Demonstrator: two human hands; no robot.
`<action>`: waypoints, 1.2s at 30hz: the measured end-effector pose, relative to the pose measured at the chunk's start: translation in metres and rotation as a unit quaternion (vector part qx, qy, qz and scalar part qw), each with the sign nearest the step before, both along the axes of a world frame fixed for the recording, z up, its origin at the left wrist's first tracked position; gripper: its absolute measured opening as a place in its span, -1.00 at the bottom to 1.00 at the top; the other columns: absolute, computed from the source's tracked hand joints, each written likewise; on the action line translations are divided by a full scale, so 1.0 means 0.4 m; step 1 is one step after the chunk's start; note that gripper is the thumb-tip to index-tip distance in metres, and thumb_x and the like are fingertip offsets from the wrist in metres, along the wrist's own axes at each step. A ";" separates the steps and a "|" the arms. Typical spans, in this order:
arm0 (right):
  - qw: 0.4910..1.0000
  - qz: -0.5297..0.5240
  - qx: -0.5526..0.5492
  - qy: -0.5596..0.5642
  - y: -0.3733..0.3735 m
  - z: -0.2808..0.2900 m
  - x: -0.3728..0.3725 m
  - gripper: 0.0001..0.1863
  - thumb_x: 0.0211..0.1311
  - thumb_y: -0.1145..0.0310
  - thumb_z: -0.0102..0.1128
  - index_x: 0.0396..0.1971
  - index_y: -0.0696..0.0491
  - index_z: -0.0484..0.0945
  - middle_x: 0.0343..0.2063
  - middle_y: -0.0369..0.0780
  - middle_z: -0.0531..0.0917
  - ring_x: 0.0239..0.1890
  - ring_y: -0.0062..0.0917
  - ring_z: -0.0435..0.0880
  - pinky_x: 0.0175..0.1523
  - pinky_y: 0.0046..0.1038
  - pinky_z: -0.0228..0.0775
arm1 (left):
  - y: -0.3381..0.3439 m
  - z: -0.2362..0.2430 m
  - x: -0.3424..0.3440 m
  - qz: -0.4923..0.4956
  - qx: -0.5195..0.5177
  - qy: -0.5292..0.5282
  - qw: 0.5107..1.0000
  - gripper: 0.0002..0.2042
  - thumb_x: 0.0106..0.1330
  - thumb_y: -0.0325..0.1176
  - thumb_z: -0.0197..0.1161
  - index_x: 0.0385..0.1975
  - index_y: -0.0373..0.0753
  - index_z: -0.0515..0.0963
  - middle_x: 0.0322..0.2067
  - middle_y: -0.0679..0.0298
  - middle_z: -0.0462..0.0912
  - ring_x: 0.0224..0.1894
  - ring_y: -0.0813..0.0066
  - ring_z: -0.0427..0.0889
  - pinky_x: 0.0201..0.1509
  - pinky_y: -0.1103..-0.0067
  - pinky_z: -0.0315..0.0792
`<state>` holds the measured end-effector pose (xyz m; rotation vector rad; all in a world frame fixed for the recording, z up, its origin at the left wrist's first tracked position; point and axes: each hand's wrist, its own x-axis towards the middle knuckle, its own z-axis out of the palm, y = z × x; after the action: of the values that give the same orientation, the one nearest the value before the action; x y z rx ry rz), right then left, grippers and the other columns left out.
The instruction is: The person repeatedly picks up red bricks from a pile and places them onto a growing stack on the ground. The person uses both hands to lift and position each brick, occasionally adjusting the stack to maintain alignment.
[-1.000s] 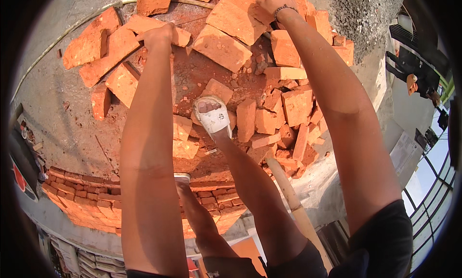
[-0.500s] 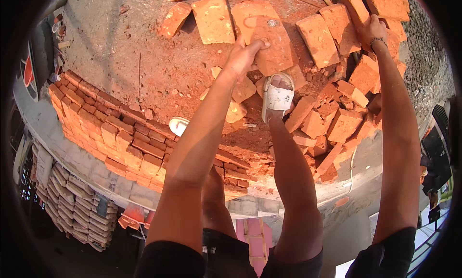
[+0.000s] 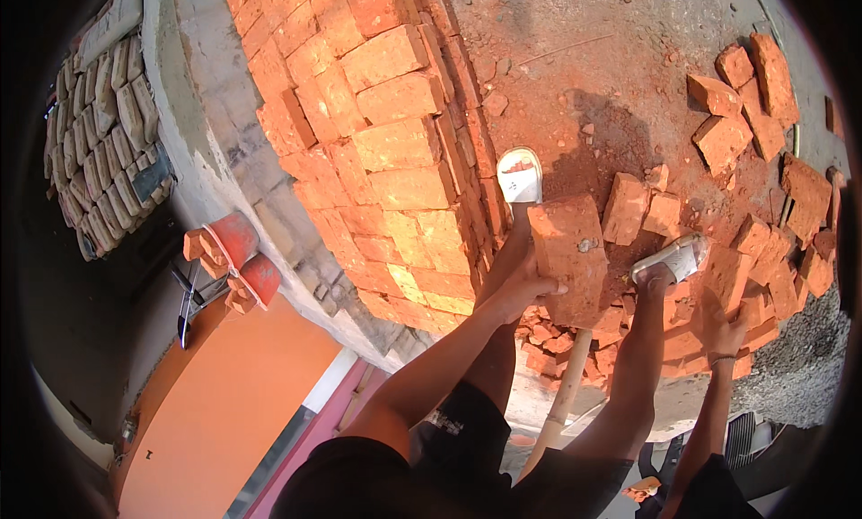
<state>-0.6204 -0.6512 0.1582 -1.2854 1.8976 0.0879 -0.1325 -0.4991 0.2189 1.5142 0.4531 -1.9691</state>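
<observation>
My left hand (image 3: 528,287) is closed on the near left edge of a flat orange-red brick (image 3: 569,254), its thumb on the top face. This brick is held up in front of my sandalled feet, beside the stacked bricks. Lower right, my right hand (image 3: 722,332) grips another brick (image 3: 724,278), its broad side tilted up, over the loose pile. Its fingers are partly hidden behind the brick. To the left rises a tall stack of bricks (image 3: 404,164) in tight rows.
Loose bricks (image 3: 721,140) lie scattered at the right, with broken pieces (image 3: 549,341) by my feet. A pole (image 3: 567,393) slants up between my legs. Below the ledge (image 3: 202,151) at left are red buckets (image 3: 235,236) holding bricks. Grey gravel (image 3: 799,375) lies at far right.
My view has turned left, bringing the brick stack and buckets closer in. The left hand still holds its brick. My right hand, earlier reaching to the far pile, is now nearer my body with a brick.
</observation>
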 end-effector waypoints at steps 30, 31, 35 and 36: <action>0.817 0.496 0.199 -0.218 -0.515 0.169 2.187 -0.58 0.09 0.58 0.44 -0.09 0.18 0.43 -0.30 -0.20 0.67 -0.26 -0.58 0.65 -0.11 -0.48 0.54 | -0.140 -0.145 1.236 -0.136 0.219 -0.548 0.796 -0.34 0.26 -0.22 0.37 0.36 -0.14 0.32 0.44 0.11 0.19 0.50 -0.06 0.10 0.39 0.00 0.29; 0.825 0.499 0.198 -0.177 -0.515 0.154 2.215 -0.59 0.09 0.58 0.44 -0.10 0.18 0.44 -0.30 -0.20 0.68 -0.26 -0.58 0.65 -0.11 -0.48 0.54 | -0.159 -0.171 1.238 -0.222 0.207 -0.552 0.777 -0.36 0.29 -0.23 0.33 0.38 -0.11 0.30 0.46 0.12 0.18 0.52 -0.04 0.04 0.40 0.02 0.27; 0.809 0.445 0.279 -0.265 -0.495 0.126 2.336 -0.64 0.14 0.54 0.43 -0.11 0.19 0.46 -0.31 -0.23 0.67 -0.37 -0.63 0.60 -0.27 -0.58 0.46 | -0.144 -0.252 1.202 -0.366 0.248 -0.537 0.718 -0.46 0.41 -0.27 0.20 0.39 -0.08 0.31 0.50 0.14 0.12 0.58 0.05 -0.08 0.43 -0.04 0.22; 0.813 0.452 0.280 -0.236 -0.482 0.118 2.374 -0.64 0.16 0.53 0.42 -0.09 0.19 0.47 -0.31 -0.23 0.67 -0.38 -0.63 0.60 -0.29 -0.59 0.45 | -0.120 -0.263 1.192 -0.385 0.241 -0.542 0.707 -0.48 0.43 -0.28 0.17 0.39 -0.07 0.31 0.51 0.14 0.09 0.59 0.07 -0.10 0.45 -0.05 0.20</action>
<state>0.3291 -0.8439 0.2052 -1.4811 0.6269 0.6963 0.3441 -0.5469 0.1137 3.2132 -0.2883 -0.9924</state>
